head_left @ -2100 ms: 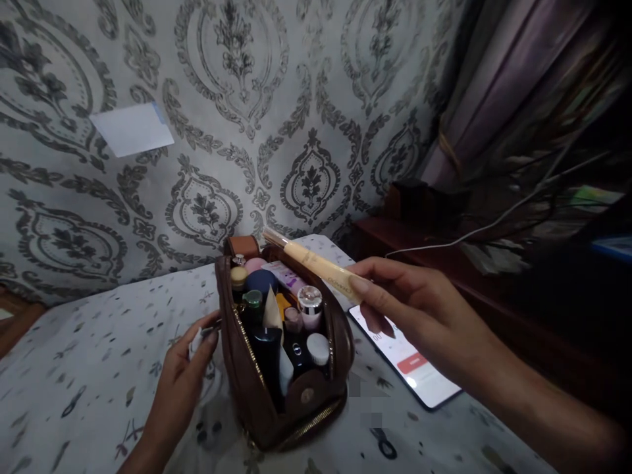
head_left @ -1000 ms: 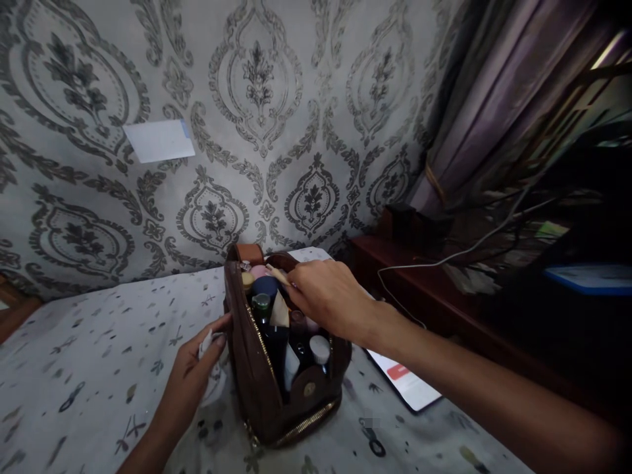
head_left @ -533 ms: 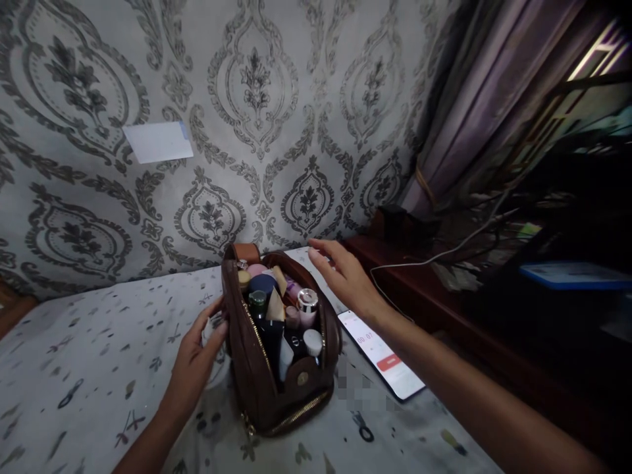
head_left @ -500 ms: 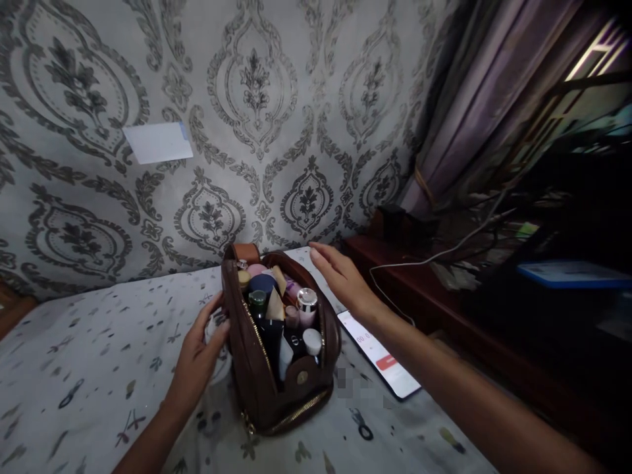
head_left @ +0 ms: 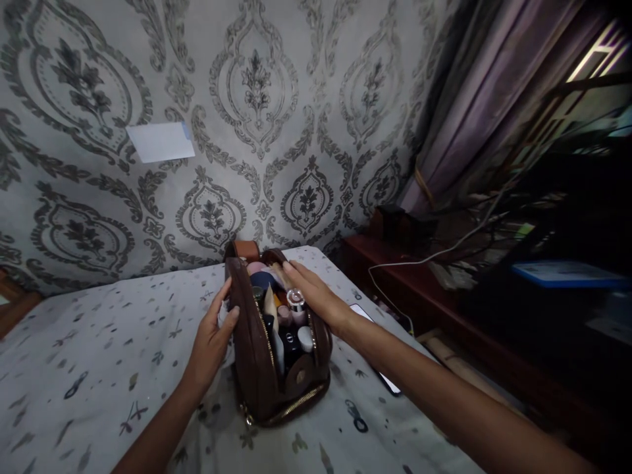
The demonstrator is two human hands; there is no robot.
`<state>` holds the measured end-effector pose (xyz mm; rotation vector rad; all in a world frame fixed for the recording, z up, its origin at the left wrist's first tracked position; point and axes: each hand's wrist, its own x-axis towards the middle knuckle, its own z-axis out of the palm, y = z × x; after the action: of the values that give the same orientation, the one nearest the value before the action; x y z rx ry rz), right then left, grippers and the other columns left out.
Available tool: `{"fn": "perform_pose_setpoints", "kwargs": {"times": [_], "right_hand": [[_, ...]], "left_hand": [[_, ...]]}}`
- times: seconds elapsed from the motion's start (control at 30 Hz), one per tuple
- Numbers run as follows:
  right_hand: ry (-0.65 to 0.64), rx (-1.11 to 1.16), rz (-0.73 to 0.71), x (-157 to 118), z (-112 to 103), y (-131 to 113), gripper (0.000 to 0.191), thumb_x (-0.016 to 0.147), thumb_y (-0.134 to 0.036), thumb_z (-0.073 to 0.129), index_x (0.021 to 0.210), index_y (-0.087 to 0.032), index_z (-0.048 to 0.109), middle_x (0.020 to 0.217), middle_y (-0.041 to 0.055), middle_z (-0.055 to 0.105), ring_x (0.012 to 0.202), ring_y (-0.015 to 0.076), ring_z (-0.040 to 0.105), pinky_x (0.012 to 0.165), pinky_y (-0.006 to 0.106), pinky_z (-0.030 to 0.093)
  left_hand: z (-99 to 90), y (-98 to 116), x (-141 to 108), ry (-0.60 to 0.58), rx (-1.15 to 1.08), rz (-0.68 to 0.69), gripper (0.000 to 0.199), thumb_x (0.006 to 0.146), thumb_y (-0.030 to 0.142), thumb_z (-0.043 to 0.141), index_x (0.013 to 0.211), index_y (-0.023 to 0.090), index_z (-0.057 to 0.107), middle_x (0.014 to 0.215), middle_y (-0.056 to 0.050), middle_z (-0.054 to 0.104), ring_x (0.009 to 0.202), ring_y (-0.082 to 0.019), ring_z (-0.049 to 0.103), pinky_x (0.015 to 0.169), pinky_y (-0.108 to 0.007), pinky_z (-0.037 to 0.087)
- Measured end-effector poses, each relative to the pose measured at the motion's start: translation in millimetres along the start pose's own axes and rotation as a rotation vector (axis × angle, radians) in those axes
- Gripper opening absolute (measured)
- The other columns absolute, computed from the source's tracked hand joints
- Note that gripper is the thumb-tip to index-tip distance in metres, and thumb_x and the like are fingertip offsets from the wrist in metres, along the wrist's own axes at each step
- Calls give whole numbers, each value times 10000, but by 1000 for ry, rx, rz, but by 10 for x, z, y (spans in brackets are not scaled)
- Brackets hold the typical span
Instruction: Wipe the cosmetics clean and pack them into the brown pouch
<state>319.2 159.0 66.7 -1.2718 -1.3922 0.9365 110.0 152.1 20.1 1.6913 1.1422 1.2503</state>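
An unzipped brown cosmetic bag (head_left: 251, 355) stands on the patterned bedsheet, packed with toiletries. Inside I make out a bottle with a shiny silver cap (head_left: 296, 300), a white-capped container (head_left: 305, 339), a black item (head_left: 291, 347) and a dark blue rounded thing (head_left: 263, 280). My left hand (head_left: 214, 332) lies along the bag's left side, thumb apart from the fingers; a white thing partly shows behind it. Across the upper right side of the bag, my right hand (head_left: 316, 296) rests with its fingers stretched out and together. Both hands flank the bag.
A phone (head_left: 390, 383) lies on the sheet right of the bag, half hidden by my right forearm. Patterned wallpaper with a white paper (head_left: 162, 141) rises behind. Past the sheet's right edge are a reddish-brown ledge (head_left: 363, 253), a pale cable (head_left: 405, 264) and a purple curtain (head_left: 459, 131).
My right hand has come left and down onto the bag's right side. The bag's opening has narrowed, and its right wall has shifted inward. My left hand has moved slightly right.
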Motion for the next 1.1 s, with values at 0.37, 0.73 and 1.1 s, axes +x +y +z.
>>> {"fn": "perform_pose_setpoints", "kwargs": {"times": [0.37,0.73,1.1], "right_hand": [[-33,-843,39,65,135,-377,450,1033,-492,357,1345,-188,472,1195,157,625,1133,313,582,947,418,425],[12,-1145,-38,264,271,-479,446,1035,-485,351,1231,-151,574,1148,196,648,1069,351,624,913,475,455],[-118,-633,-114,245,0,-211,444,1069,-396,263,1322,-141,525,1327,114,583,1245,209,528,1045,318,397]], "left_hand": [[1,-35,-17,6,-69,-26,686,884,567,529,1460,211,422,1558,-72,389,1453,-246,315,1217,-393,199],[-29,-12,-52,25,-64,-18,640,901,541,510,1447,215,440,1550,-76,403,1444,-238,334,1212,-388,211],[-46,-64,-70,25,-80,-8,647,904,545,501,1459,223,420,1533,-91,421,1439,-239,336,1212,-423,198]]}}
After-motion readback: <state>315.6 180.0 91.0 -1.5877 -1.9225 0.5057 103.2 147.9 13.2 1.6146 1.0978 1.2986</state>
